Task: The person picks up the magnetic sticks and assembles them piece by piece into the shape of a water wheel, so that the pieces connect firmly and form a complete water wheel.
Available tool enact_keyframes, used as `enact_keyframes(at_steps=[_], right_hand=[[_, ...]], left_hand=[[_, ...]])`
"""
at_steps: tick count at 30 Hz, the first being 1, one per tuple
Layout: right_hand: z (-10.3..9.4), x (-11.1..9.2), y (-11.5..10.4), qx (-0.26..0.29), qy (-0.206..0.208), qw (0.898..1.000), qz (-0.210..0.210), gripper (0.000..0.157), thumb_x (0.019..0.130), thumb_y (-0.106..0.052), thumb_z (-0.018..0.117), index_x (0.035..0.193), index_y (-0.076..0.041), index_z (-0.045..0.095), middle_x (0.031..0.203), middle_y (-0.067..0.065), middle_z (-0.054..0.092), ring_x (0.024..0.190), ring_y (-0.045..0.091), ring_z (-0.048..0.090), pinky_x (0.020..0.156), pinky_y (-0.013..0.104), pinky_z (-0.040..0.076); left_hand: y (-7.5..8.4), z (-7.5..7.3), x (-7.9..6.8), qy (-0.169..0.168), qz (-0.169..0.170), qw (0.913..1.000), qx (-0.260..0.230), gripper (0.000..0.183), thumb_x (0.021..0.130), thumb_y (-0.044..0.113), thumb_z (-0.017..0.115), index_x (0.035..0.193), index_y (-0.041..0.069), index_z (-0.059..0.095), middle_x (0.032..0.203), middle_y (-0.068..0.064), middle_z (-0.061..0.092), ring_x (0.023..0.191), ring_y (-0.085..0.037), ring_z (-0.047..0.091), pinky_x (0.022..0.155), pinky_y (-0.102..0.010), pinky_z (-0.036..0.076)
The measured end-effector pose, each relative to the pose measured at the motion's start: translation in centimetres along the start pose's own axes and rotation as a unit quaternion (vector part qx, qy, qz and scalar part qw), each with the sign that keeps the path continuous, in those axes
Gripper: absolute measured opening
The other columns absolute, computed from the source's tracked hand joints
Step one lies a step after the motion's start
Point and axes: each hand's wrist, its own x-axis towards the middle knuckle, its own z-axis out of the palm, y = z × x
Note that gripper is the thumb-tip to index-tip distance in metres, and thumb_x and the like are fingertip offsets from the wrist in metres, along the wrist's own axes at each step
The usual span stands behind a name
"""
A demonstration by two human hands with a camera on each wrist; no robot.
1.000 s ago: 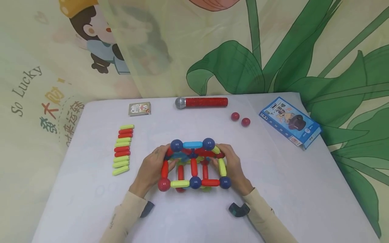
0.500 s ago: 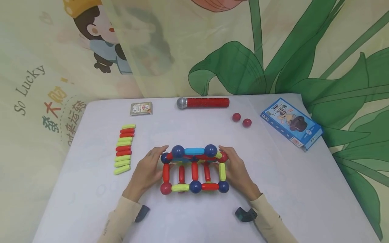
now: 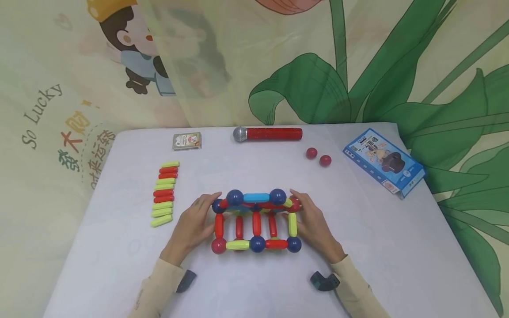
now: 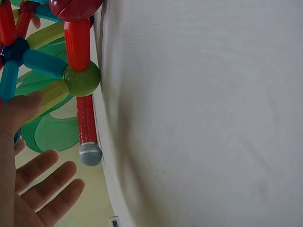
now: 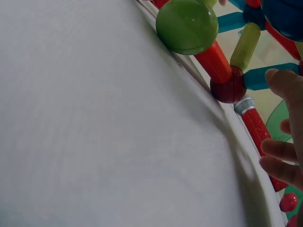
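Observation:
A frame of magnetic rods and balls (image 3: 256, 218) stands on the white table, built of red, yellow-green and blue rods with blue, red and green balls. At its left end is my left hand (image 3: 192, 223), fingers extended beside the corner ball. My right hand (image 3: 316, 225) lies likewise at the right end. In the left wrist view, the left thumb overlaps a yellow rod (image 4: 53, 93), with the other fingers spread apart. The right wrist view has the right thumb at a blue rod (image 5: 258, 78). Part of each thumb is hidden behind the frame in the head view.
Several loose red and yellow-green rods (image 3: 164, 194) lie in a column at left. Farther back are a card box (image 3: 187, 141), a red microphone (image 3: 274, 134), two red balls (image 3: 312, 153) and a blue box (image 3: 385, 162). A printed curtain (image 3: 222, 53) hangs behind the table.
Both hands have loosened from around the frame and drawn slightly outward. The frame has tilted and come down a little in view. The last half second shows hardly any motion.

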Motion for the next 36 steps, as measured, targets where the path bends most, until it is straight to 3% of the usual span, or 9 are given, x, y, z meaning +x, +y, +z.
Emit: enact_keyframes(at_steps=[6, 10, 15, 18, 20, 22, 24, 32, 36], right_hand=[[-0.5, -0.4, 0.4, -0.005, -0.021, 0.999, 0.031, 0.083, 0.073, -0.018, 0.084, 0.142, -0.012, 0.039, 0.115, 0.004, 0.058, 0.098, 0.017, 0.062, 0.083, 0.037, 0.056], [-0.9, -0.7, 0.7, -0.006, -0.029, 0.998, 0.048, 0.081, 0.075, -0.011, 0.082, 0.143, -0.013, 0.038, 0.115, 0.005, 0.058, 0.099, 0.018, 0.062, 0.083, 0.037, 0.056], [-1.3, -1.2, 0.9, 0.002, -0.021, 0.997, 0.073, 0.071, 0.078, -0.008, 0.078, 0.14, -0.012, 0.043, 0.112, 0.004, 0.06, 0.097, 0.016, 0.061, 0.081, 0.037, 0.056], [-1.5, -1.7, 0.9, 0.017, -0.022, 0.995, 0.097, 0.052, 0.082, -0.011, 0.075, 0.129, -0.012, 0.054, 0.104, 0.0, 0.063, 0.088, 0.011, 0.06, 0.075, 0.03, 0.055], [-1.7, -2.0, 0.7, 0.044, -0.035, 0.991, 0.12, 0.037, 0.084, -0.012, 0.073, 0.119, -0.012, 0.061, 0.095, -0.003, 0.064, 0.08, 0.009, 0.057, 0.069, 0.024, 0.053], [-1.8, -2.4, 0.3, 0.077, -0.057, 0.985, 0.141, 0.024, 0.086, -0.011, 0.07, 0.11, -0.012, 0.065, 0.086, -0.006, 0.063, 0.073, 0.009, 0.054, 0.064, 0.021, 0.05], [-2.0, -2.8, -0.2, 0.115, -0.08, 0.978, 0.156, 0.018, 0.087, -0.009, 0.068, 0.105, -0.011, 0.068, 0.081, -0.007, 0.063, 0.07, 0.009, 0.053, 0.063, 0.02, 0.048], [-1.8, -3.3, -1.5, 0.238, -0.152, 0.944, 0.173, 0.018, 0.095, -0.008, 0.058, 0.11, -0.005, 0.066, 0.094, 0.0, 0.07, 0.091, 0.01, 0.063, 0.091, 0.022, 0.048], [-1.7, -3.4, -1.7, 0.263, -0.156, 0.932, 0.195, 0.02, 0.098, -0.012, 0.053, 0.113, -0.004, 0.065, 0.1, 0.003, 0.07, 0.096, 0.012, 0.06, 0.097, 0.03, 0.046]], left_hand=[[-0.1, -0.4, -0.9, -0.021, -0.02, 0.9996, -0.002, 0.079, 0.069, 0.017, 0.084, 0.138, 0.014, 0.044, 0.12, -0.006, 0.059, 0.102, -0.022, 0.062, 0.08, -0.038, 0.057], [-0.4, -0.8, -1.7, -0.023, -0.041, 0.9989, -0.004, 0.074, 0.072, 0.019, 0.081, 0.137, 0.014, 0.046, 0.12, -0.006, 0.059, 0.1, -0.022, 0.063, 0.077, -0.038, 0.058], [-0.4, -1.3, -2.7, -0.04, -0.089, 0.995, -0.019, 0.058, 0.075, 0.018, 0.078, 0.127, 0.013, 0.054, 0.116, -0.004, 0.062, 0.098, -0.02, 0.063, 0.078, -0.039, 0.057], [0.1, -1.5, -3.2, -0.098, -0.141, 0.9819, -0.08, 0.045, 0.078, 0.02, 0.076, 0.119, 0.016, 0.059, 0.105, 0.003, 0.064, 0.092, -0.014, 0.061, 0.078, -0.037, 0.056], [0.6, -1.6, -3.5, -0.147, -0.165, 0.9663, -0.133, 0.038, 0.08, 0.02, 0.073, 0.115, 0.018, 0.062, 0.098, 0.008, 0.064, 0.088, -0.011, 0.059, 0.077, -0.033, 0.055], [1.0, -1.6, -3.8, -0.189, -0.176, 0.9481, -0.185, 0.032, 0.081, 0.019, 0.071, 0.112, 0.018, 0.063, 0.094, 0.01, 0.063, 0.086, -0.009, 0.057, 0.077, -0.029, 0.053], [1.3, -1.5, -4.0, -0.214, -0.169, 0.9357, -0.224, 0.03, 0.082, 0.016, 0.069, 0.111, 0.016, 0.064, 0.094, 0.01, 0.064, 0.085, -0.009, 0.058, 0.077, -0.027, 0.052], [2.2, -1.5, -4.7, -0.226, -0.172, 0.9065, -0.313, 0.037, 0.086, 0.015, 0.066, 0.122, 0.008, 0.063, 0.106, 0.001, 0.067, 0.093, -0.011, 0.058, 0.083, -0.029, 0.051], [2.5, -1.5, -4.9, -0.219, -0.165, 0.9013, -0.335, 0.034, 0.088, 0.016, 0.064, 0.121, 0.007, 0.063, 0.104, 0.001, 0.068, 0.092, -0.01, 0.058, 0.083, -0.029, 0.05]])
